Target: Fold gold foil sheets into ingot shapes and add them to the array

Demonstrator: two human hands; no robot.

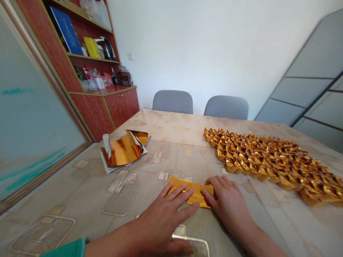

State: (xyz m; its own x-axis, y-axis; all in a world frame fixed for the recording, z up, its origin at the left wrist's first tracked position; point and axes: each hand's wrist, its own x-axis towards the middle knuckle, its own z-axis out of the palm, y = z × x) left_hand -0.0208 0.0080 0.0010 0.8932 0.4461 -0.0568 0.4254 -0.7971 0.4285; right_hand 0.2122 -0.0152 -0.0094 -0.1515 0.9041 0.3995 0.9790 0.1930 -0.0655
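A folded strip of gold foil paper (pixel 197 190) lies on the table in front of me. My left hand (pixel 168 208) rests on its left part, palm down with fingers spread. At the strip's right end my right hand (pixel 229 200) has the paper between thumb and fingers. Left of my hands is a loose stack of gold foil sheets (pixel 124 149) with white backs, some curled. To the right stand many folded gold foil ingots (pixel 262 157) in close rows.
A patterned cloth covers the table (pixel 91 200). Two grey chairs (pixel 173 101) stand at its far side. Back left is a red-brown cabinet (pixel 91 110) with bottles, a kettle (pixel 108 49) and a blue book (pixel 66 30). A glass sliding door (pixel 34 107) borders the left.
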